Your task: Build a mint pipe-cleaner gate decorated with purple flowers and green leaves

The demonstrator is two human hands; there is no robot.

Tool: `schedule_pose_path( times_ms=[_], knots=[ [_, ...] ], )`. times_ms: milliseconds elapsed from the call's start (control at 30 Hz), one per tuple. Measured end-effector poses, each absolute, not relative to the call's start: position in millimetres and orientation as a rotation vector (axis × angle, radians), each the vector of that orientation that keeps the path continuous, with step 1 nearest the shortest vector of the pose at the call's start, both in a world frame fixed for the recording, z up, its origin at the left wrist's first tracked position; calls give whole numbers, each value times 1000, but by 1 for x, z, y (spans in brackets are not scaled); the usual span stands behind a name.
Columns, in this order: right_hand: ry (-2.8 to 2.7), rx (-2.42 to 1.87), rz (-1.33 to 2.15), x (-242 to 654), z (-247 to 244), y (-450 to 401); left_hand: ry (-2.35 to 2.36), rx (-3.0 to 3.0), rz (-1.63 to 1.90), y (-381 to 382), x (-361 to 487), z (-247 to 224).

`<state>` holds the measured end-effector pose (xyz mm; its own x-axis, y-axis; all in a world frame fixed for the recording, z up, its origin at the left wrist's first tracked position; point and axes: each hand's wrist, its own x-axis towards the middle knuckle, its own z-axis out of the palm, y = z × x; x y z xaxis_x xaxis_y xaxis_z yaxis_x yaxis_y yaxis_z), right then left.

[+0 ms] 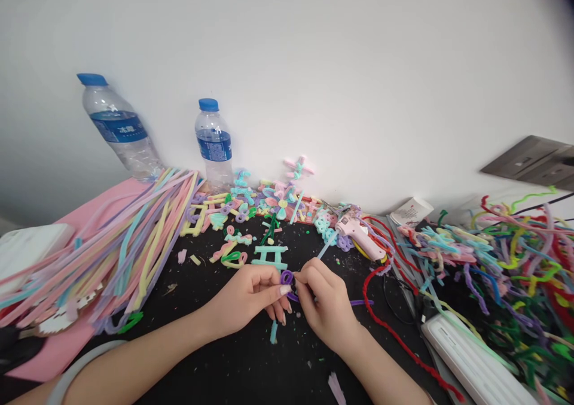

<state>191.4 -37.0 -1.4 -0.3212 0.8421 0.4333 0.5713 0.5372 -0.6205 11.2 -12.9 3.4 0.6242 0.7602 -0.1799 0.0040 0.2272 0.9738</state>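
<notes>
Between my two hands, near the middle of the black table, is a purple pipe cleaner (pixel 286 277) with a small loop at its end. My left hand (pixel 251 297) pinches the loop between thumb and fingers. My right hand (pixel 325 306) is closed at the loop's right side, its fingertips together. A purple length runs under my right hand and comes out to its right. Just beyond the hands lies a light teal lattice (pixel 270 256) of pipe cleaners. A short teal piece (pixel 273 332) lies below my left hand.
Long pastel pipe cleaners (pixel 147 243) spread at left. Two bottles (pixel 215 148) (pixel 119 124) stand by the wall. Small shaped pieces (pixel 242 204) line the back. A pink glue gun (pixel 361 234), red cord (pixel 394 333), white power strip (pixel 475 357) and colourful scraps (pixel 506 273) are at right.
</notes>
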Motion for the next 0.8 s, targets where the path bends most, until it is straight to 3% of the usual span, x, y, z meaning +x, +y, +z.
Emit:
schedule_pose_path(
  times_ms=[467,800],
  knots=[
    [-1920,-1104,1030,191,8,-32,687,1242,581,-15,9,0],
    [-1967,-1161,897,185,7,-37,657,1167,581,-16,11,-1]
  ],
)
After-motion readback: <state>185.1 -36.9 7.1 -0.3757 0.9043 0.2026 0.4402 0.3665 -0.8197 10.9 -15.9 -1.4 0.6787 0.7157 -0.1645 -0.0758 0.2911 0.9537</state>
